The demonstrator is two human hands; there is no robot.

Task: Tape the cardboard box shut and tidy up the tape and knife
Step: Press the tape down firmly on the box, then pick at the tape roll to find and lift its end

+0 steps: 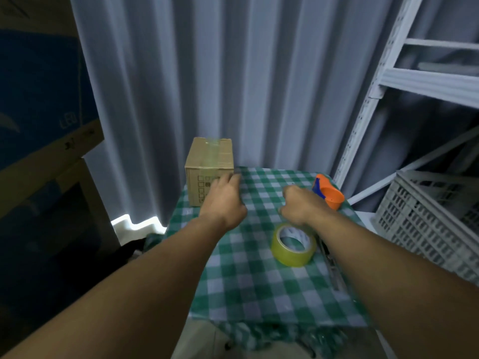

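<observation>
With the cardboard box apparently taped, we hold left hand empty and right hand loosely curled, grasp unclear, and next tidy the tape roll.

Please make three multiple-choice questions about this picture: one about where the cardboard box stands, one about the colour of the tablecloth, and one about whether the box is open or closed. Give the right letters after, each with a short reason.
1. Where does the cardboard box stand on the table?
A. at the far left corner
B. at the near right corner
C. in the middle, next to the roll of tape

2. Which colours does the checked tablecloth have?
A. red and white
B. green and white
C. plain blue

3. In what state is the top of the box?
A. flaps standing open
B. flaps closed with a strip of tape over the seam
C. top cut away

Answers:
1 A: the box sits at the far left corner, just beyond the left hand, while the roll of tape lies nearer, below the right hand.
2 B: the squares are green and white.
3 B: the top is flat and a glossy strip runs across it and down the front.
</observation>
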